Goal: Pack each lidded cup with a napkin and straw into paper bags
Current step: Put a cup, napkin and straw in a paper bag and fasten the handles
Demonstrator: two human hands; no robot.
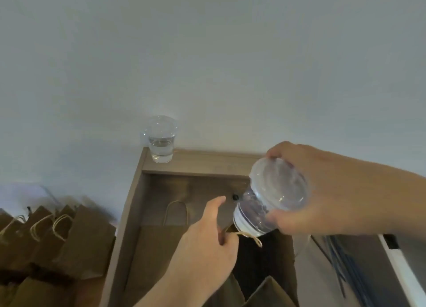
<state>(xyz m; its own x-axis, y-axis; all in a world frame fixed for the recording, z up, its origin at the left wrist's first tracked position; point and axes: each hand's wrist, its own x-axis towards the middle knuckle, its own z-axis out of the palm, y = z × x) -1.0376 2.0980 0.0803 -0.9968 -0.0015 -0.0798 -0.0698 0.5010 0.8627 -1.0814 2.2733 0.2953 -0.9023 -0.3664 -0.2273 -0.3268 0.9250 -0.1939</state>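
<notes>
"Hands first. What went in the log?"

"Right hand [322, 191] was wrapped around a lidded cup [272, 198], digits on either side of it up near the lid. Cup was tilted, lid toward the wearer and base down, just over the mouth of an open paper bag [272, 290]. Base was at the rim, not yet inside. Left hand [207, 244] gripped the bag's near rim at the twine handle [251, 236], fingers curled over the edge and one digit stretched out straight."

"Where did the bag stand?"

"Inside a wooden box [138, 191] set against the pale wall."

"Anything else noted?"

"A second lidded cup [162, 139] stood upright on the box's back ledge, part-filled with clear liquid. A row of brown paper bags [76, 242] with twine handles stood left of the box. Dark blue straws [341, 260] lay right of the open bag. That edge of the view was blurred."
</notes>
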